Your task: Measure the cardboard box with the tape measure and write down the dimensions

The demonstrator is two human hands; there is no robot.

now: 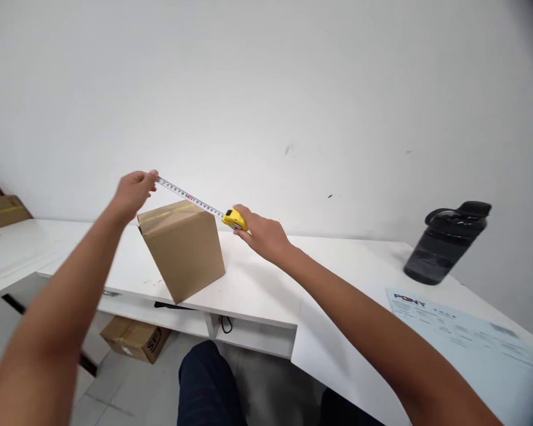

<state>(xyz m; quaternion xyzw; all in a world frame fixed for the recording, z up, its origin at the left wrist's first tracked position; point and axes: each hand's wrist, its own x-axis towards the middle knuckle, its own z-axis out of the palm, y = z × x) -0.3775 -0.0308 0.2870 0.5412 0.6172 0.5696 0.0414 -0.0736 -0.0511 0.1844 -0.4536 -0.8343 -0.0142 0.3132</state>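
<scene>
A yellow tape measure [235,219] is held in my right hand [264,234], its fingers wrapped around the case. The white numbered blade runs out from it, slanting up to the left. My left hand [136,190] pinches the free end of the blade between thumb and fingers. Behind and below the stretched blade stands a closed cardboard box [184,251], sealed with yellowish tape along its top. The blade passes in front of the box's upper right part; whether it touches the box I cannot tell.
The white desk [266,278] runs along a wall. A dark shaker bottle [444,245] stands at the right, near a pale blue printed sheet [466,349]. More cardboard boxes [4,213] sit at the far left. A carton [135,338] lies on the floor below an open shelf [257,337].
</scene>
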